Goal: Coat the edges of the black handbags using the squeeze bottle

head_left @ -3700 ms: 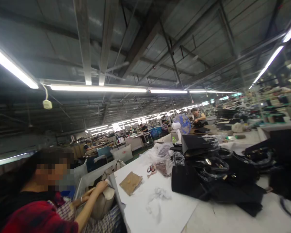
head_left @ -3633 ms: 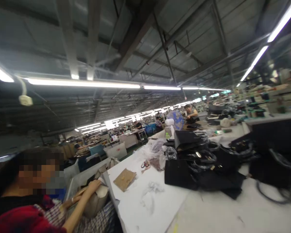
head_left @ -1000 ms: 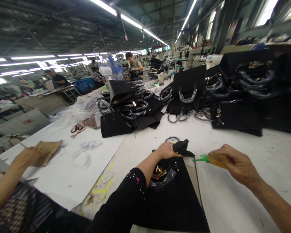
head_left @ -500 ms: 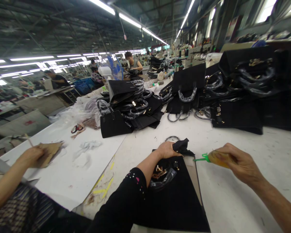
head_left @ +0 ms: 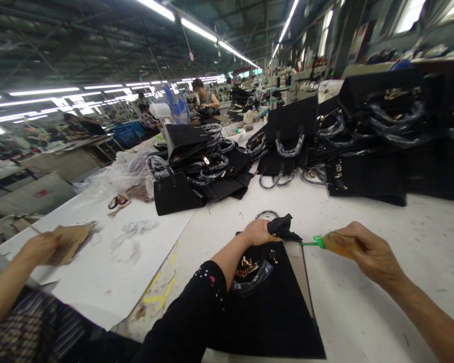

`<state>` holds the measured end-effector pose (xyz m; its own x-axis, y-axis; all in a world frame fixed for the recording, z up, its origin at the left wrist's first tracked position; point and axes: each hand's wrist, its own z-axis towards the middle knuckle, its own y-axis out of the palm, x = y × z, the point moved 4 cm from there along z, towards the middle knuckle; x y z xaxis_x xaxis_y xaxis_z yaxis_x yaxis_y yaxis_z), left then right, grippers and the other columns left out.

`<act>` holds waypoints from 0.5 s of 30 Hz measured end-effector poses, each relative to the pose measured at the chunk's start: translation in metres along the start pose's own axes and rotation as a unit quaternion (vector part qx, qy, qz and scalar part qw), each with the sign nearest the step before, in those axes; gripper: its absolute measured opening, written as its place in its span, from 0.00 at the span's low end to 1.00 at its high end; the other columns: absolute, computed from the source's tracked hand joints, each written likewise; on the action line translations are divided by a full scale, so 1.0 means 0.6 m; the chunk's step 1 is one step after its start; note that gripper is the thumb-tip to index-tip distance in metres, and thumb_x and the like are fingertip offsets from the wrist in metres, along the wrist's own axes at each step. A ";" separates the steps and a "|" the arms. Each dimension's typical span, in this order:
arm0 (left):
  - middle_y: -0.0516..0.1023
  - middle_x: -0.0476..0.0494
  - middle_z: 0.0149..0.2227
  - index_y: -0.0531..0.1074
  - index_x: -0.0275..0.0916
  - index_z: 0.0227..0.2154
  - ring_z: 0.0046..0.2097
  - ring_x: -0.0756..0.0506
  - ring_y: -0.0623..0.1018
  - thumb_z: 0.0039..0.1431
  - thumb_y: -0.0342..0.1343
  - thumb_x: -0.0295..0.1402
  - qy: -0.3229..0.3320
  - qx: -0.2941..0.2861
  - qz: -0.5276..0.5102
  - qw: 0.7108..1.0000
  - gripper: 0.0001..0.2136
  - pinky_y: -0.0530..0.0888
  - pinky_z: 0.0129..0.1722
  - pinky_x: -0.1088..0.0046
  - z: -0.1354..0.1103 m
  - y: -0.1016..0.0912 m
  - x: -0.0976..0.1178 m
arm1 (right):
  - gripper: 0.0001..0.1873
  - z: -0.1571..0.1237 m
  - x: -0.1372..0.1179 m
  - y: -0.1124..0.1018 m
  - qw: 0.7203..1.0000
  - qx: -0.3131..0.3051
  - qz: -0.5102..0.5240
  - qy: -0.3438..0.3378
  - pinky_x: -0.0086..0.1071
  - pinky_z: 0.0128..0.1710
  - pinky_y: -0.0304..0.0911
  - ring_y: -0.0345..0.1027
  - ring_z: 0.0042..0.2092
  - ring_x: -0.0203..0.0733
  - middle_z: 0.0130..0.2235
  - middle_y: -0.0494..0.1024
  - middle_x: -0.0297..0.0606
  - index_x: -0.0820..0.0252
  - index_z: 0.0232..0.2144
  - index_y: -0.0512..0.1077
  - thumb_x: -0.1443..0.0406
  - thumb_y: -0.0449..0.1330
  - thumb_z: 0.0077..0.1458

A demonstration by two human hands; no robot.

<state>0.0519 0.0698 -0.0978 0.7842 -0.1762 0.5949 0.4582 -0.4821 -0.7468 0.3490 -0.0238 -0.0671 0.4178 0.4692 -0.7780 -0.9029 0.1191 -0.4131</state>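
Observation:
A black handbag [head_left: 272, 312] lies flat on the white table in front of me, with gold hardware [head_left: 246, 268] and a plastic-wrapped handle [head_left: 254, 283] on its face. My left hand [head_left: 258, 232] grips the bag's top edge, where a black flap [head_left: 282, 226] is folded up and a beige lining shows along the right side. In my right hand [head_left: 371, 249] is a squeeze bottle [head_left: 338, 244] of amber liquid, held sideways. Its thin green nozzle [head_left: 312, 243] points left, the tip at the bag's upper right edge; I cannot tell whether it touches.
Black bags [head_left: 200, 161] are heaped at the middle back, and more bags [head_left: 366, 176] at the right. At the left, a co-worker's hand [head_left: 41, 247] holds a brown piece [head_left: 71, 242]. Clear plastic [head_left: 128, 171] and scraps lie nearby. A blue fan [head_left: 177, 105] stands beyond.
The whole view has shifted slightly left. Both my hands keep their grips, and the nozzle stays at the bag's edge. The co-worker's hand has moved a little left.

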 end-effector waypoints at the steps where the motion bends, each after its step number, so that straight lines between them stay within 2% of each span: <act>1: 0.87 0.47 0.39 0.85 0.43 0.41 0.47 0.36 0.85 0.50 0.77 0.48 0.001 -0.001 -0.001 1.000 0.19 0.78 0.48 0.68 0.000 0.000 0.000 | 0.19 0.001 0.000 0.000 1.000 -0.007 0.003 0.002 0.41 0.31 0.71 0.77 0.34 0.49 0.35 0.81 0.38 0.49 0.39 0.84 0.44 0.65 0.70; 7: 0.87 0.48 0.38 0.85 0.43 0.42 0.46 0.38 0.85 0.52 0.75 0.46 0.010 -0.002 -0.004 1.000 0.18 0.77 0.45 0.69 -0.002 0.001 0.002 | 0.18 0.000 0.001 -0.003 1.000 -0.002 0.009 0.014 0.41 0.33 0.71 0.77 0.35 0.48 0.35 0.81 0.38 0.49 0.38 0.83 0.46 0.64 0.71; 12: 0.86 0.47 0.38 0.85 0.42 0.42 0.45 0.37 0.85 0.51 0.75 0.47 0.012 -0.002 -0.005 1.000 0.19 0.77 0.45 0.68 -0.001 0.002 0.001 | 0.19 -0.016 0.004 0.000 0.999 -0.043 0.020 0.018 0.39 0.30 0.71 0.75 0.31 0.46 0.32 0.79 0.37 0.50 0.36 0.84 0.45 0.65 0.70; 15: 0.86 0.47 0.38 0.85 0.42 0.42 0.46 0.37 0.85 0.51 0.75 0.47 0.012 -0.001 -0.007 1.000 0.19 0.77 0.45 0.68 0.001 0.002 -0.001 | 0.18 -0.023 0.006 -0.005 0.999 -0.021 0.012 0.024 0.41 0.32 0.71 0.76 0.34 0.48 0.34 0.79 0.38 0.50 0.39 0.84 0.46 0.64 0.71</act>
<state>0.0522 0.0698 -0.0994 0.7675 -0.1907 0.6120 0.4681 -0.4856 -0.7383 0.3547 -0.0346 -0.0750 0.4012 0.4282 -0.8098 -0.9082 0.0707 -0.4125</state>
